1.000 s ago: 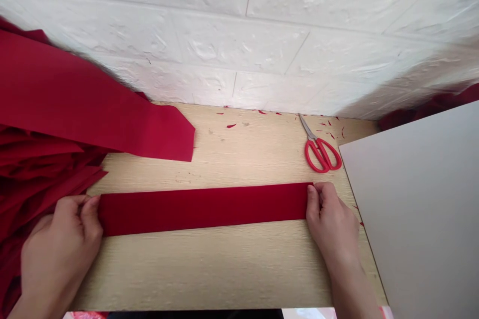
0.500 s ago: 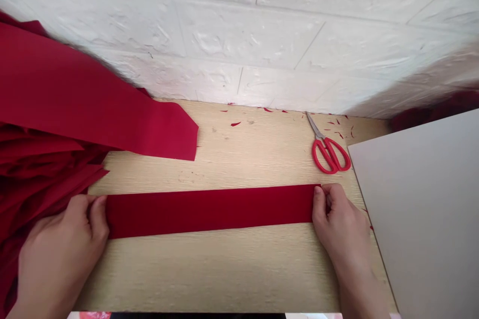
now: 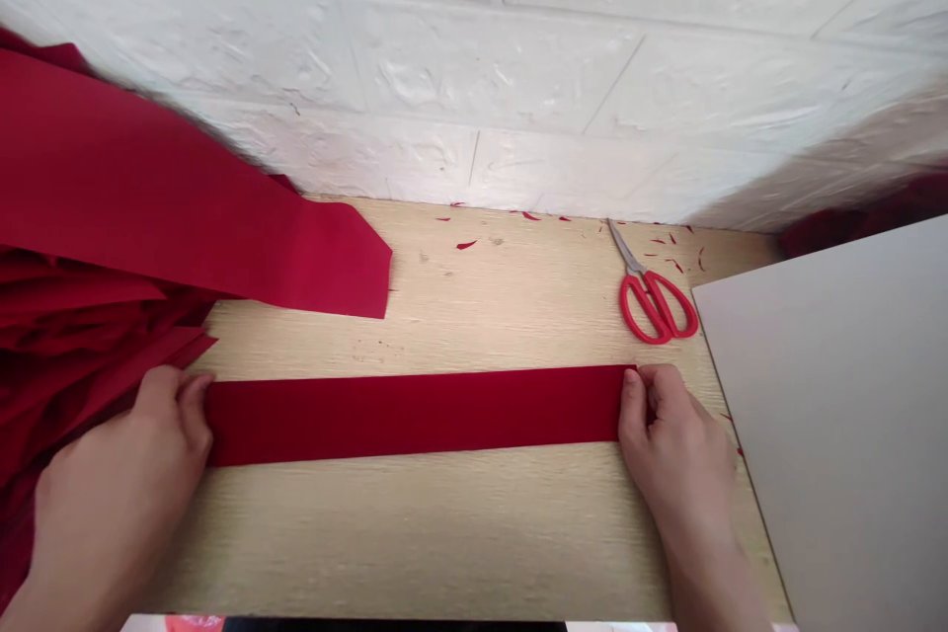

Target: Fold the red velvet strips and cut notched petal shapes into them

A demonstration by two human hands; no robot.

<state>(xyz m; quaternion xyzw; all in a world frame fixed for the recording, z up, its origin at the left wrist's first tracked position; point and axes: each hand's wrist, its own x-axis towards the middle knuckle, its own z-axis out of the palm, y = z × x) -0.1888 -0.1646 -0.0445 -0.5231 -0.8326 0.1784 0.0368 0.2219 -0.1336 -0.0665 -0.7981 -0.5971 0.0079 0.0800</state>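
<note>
A dark red fabric strip (image 3: 415,415) stretches flat and straight between my hands, low over the pale wooden table (image 3: 415,543). My left hand (image 3: 122,484) pinches its left end between thumb and fingers. At the other end, my right hand (image 3: 681,449) pinches the strip near its upper right corner. Beyond the right hand lie scissors (image 3: 656,301) with red handles, blades toward the wall and touched by neither hand. Beside and behind my left hand is a heap of red fabric (image 3: 66,316), partly covered by that hand.
A wide red fabric piece (image 3: 185,188) with an angled end lies over the heap. Small red scraps (image 3: 466,245) are scattered along the white brick-patterned wall (image 3: 459,49). A white board (image 3: 836,395) borders the table on the right, with dark red fabric (image 3: 866,212) behind it.
My left hand has shifted slightly left and up with its end of the strip. The right hand stays almost in place, still holding the other end.
</note>
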